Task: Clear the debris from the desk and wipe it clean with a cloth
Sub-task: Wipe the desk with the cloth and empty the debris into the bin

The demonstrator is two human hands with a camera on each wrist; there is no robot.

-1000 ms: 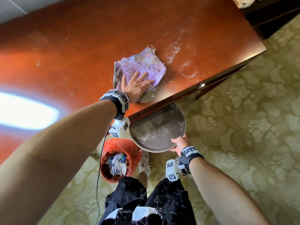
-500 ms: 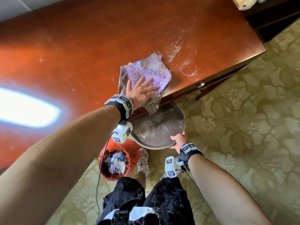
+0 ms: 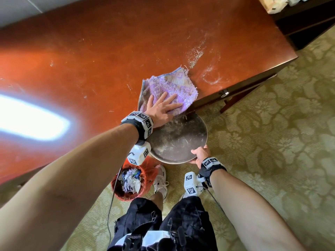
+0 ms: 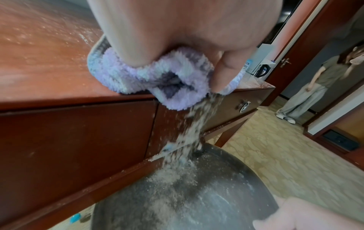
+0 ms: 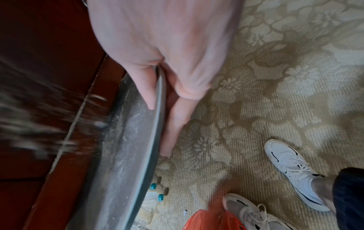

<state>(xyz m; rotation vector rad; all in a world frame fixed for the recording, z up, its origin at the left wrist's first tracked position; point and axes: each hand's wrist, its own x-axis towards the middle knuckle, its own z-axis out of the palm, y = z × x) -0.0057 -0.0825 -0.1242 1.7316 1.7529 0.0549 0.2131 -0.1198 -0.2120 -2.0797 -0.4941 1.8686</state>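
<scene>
Left hand (image 3: 161,110) presses flat, fingers straight, on the fuzzy purple cloth (image 3: 174,87) at the red-brown wooden table (image 3: 108,60) edge. Only the left wrist view shows pale crumbs (image 4: 195,124) falling. Right hand (image 3: 200,154) has its grip clamped on the round grey metal tray (image 3: 177,140).

The tabletop (image 3: 101,57) lies broad and bare toward its far edge and left end, with only thin streaks of debris (image 3: 196,55) near the right end. At the near edge the cloth (image 3: 169,87) under the left hand (image 3: 161,110) overhangs the rim. Just below that edge the round tray (image 3: 178,140), held by the right hand (image 3: 200,154), fills the gap. A red bin (image 3: 130,182) stands on the carpet beneath.
</scene>
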